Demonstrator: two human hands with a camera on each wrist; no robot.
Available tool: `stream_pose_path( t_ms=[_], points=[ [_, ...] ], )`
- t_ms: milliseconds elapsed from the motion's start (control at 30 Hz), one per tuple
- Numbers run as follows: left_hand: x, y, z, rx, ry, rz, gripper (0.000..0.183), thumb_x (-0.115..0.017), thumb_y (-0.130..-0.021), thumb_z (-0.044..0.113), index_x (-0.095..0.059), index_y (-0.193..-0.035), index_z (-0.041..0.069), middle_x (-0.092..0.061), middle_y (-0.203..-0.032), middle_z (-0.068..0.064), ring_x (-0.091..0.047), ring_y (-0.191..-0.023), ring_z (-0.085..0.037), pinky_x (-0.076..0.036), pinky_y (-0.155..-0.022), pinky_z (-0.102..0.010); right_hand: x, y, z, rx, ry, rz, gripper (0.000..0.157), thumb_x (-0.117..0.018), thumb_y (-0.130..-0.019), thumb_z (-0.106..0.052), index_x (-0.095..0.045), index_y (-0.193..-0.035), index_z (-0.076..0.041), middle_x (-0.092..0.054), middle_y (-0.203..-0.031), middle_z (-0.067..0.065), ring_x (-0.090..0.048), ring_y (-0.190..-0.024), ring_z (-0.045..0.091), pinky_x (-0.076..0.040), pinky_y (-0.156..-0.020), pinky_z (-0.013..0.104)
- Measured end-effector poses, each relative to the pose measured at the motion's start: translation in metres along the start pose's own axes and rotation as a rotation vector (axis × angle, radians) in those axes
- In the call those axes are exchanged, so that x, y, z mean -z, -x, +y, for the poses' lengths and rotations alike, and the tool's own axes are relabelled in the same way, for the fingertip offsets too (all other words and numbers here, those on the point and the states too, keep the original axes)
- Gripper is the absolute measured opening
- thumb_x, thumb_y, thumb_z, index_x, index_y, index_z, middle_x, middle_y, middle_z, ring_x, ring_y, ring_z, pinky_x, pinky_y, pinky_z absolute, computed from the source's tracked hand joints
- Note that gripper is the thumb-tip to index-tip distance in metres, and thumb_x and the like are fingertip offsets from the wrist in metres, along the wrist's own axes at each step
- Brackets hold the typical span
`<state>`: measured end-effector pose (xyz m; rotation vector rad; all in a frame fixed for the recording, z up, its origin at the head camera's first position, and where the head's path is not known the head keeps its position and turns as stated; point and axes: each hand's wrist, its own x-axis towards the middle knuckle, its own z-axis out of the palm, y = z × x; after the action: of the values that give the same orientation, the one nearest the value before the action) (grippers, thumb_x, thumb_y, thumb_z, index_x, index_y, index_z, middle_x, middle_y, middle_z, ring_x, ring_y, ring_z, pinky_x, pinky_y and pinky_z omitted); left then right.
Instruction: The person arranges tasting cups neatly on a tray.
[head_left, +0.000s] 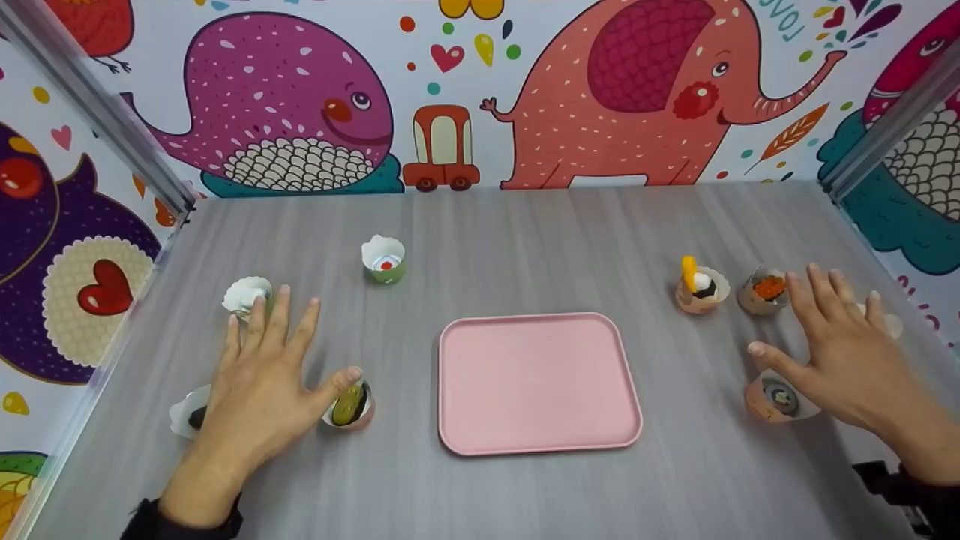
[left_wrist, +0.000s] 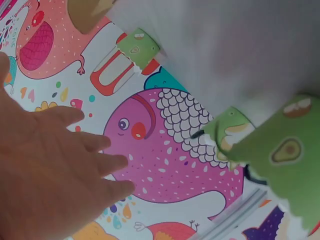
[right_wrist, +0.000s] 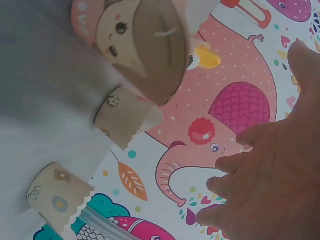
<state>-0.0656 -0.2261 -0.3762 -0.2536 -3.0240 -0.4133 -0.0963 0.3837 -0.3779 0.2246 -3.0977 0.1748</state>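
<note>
My left hand (head_left: 259,397) hovers with spread fingers among paper cups at the left, holding nothing. Its thumb overlaps a cup holding a yellow-green oblong piece (head_left: 347,406). Another cup (head_left: 180,414), with a dark piece inside, is partly hidden by this hand; a white-rimmed cup (head_left: 238,294) sits beyond its fingertips. At the right, my right hand (head_left: 851,356) is also spread and holds nothing. Below its thumb stands a cup (head_left: 759,401) with a grey round piece. A cup with orange filling (head_left: 769,288) sits beside its index finger; a pale cup (head_left: 892,325) is mostly hidden behind its fingers.
A pink rectangular tray (head_left: 536,382) lies between the hands. Farther back are a green cup (head_left: 386,271) with something red inside and a cup (head_left: 696,301) holding yellow, white and black pieces. Printed panels (head_left: 450,75) wall the grey table (head_left: 525,247) at the back and sides.
</note>
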Motion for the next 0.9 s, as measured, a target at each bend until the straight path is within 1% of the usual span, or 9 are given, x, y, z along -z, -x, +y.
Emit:
stream_pose_path(
  t_ms=[133, 267, 400, 500, 633, 700, 800, 900],
  points=[
    [-0.002, 0.006, 0.006, -0.002, -0.001, -0.030, 0.100, -0.057, -0.094, 0.073, -0.031, -0.163, 0.006, -0.015, -0.170, -0.028, -0.007, -0.155, -0.054, 0.009, -0.122, -0.064, 0.002, 0.001, -0.011, 0.020, -0.012, 0.017, 0.108, -0.062, -0.097, -0.062, -0.011, -0.163, 0.006, -0.008, -0.166, 0.038, 0.003, -0.154, 0.056, 0.016, -0.116, 0.067],
    [-0.004, 0.012, 0.014, -0.016, 0.001, -0.052, 0.100, -0.058, -0.092, 0.075, -0.034, -0.163, 0.007, -0.018, -0.170, -0.026, -0.010, -0.156, -0.051, -0.001, -0.122, -0.066, 0.002, 0.003, -0.024, 0.043, -0.048, 0.031, 0.104, -0.065, -0.098, -0.058, -0.014, -0.163, 0.005, -0.009, -0.167, 0.036, 0.000, -0.155, 0.054, 0.013, -0.118, 0.066],
    [-0.009, 0.018, 0.022, -0.025, 0.019, -0.091, 0.102, -0.063, -0.090, 0.074, -0.034, -0.163, 0.009, -0.016, -0.171, -0.023, -0.009, -0.157, -0.049, -0.005, -0.122, -0.067, 0.002, 0.005, -0.039, 0.043, -0.070, 0.013, 0.099, -0.062, -0.100, -0.056, -0.016, -0.164, 0.004, -0.011, -0.168, 0.034, -0.002, -0.156, 0.052, 0.008, -0.119, 0.067],
    [-0.014, 0.021, 0.027, -0.029, 0.039, -0.109, 0.105, -0.067, -0.086, 0.075, -0.035, -0.163, 0.011, -0.016, -0.172, -0.021, -0.009, -0.158, -0.046, -0.005, -0.124, -0.064, 0.002, 0.006, -0.050, 0.043, -0.088, -0.014, 0.096, -0.059, -0.101, -0.058, -0.017, -0.164, 0.001, -0.011, -0.169, 0.032, -0.008, -0.156, 0.052, 0.003, -0.120, 0.069],
    [-0.021, 0.023, 0.030, -0.040, 0.061, -0.115, 0.109, -0.071, -0.082, 0.076, -0.038, -0.162, 0.012, -0.020, -0.172, -0.019, -0.011, -0.158, -0.044, -0.007, -0.125, -0.060, 0.001, 0.008, -0.064, 0.052, -0.130, -0.048, 0.093, -0.057, -0.102, -0.057, -0.019, -0.165, 0.000, -0.013, -0.170, 0.030, -0.015, -0.154, 0.053, -0.007, -0.119, 0.072],
    [-0.025, 0.023, 0.030, -0.041, 0.075, -0.120, 0.111, -0.073, -0.079, 0.077, -0.038, -0.162, 0.012, -0.022, -0.171, -0.019, -0.012, -0.158, -0.043, -0.009, -0.125, -0.060, 0.000, 0.008, -0.071, 0.050, -0.141, -0.070, 0.092, -0.056, -0.103, -0.058, -0.019, -0.165, -0.001, -0.014, -0.169, 0.030, -0.018, -0.152, 0.055, -0.013, -0.117, 0.073],
    [-0.030, 0.024, 0.029, -0.041, 0.102, -0.125, 0.114, -0.077, -0.077, 0.075, -0.038, -0.162, 0.011, -0.023, -0.171, -0.019, -0.014, -0.158, -0.043, -0.013, -0.124, -0.061, -0.004, 0.008, -0.083, 0.057, -0.149, -0.078, 0.089, -0.056, -0.104, -0.056, -0.023, -0.164, 0.000, -0.021, -0.168, 0.031, -0.025, -0.149, 0.055, -0.023, -0.113, 0.074],
    [-0.034, 0.026, 0.028, -0.035, 0.132, -0.116, 0.115, -0.080, -0.075, 0.073, -0.038, -0.162, 0.010, -0.024, -0.170, -0.019, -0.017, -0.157, -0.043, -0.020, -0.122, -0.062, -0.008, 0.008, -0.094, 0.059, -0.151, -0.093, 0.087, -0.055, -0.104, -0.057, -0.026, -0.164, -0.001, -0.026, -0.167, 0.029, -0.033, -0.146, 0.055, -0.030, -0.110, 0.074]
  ],
)
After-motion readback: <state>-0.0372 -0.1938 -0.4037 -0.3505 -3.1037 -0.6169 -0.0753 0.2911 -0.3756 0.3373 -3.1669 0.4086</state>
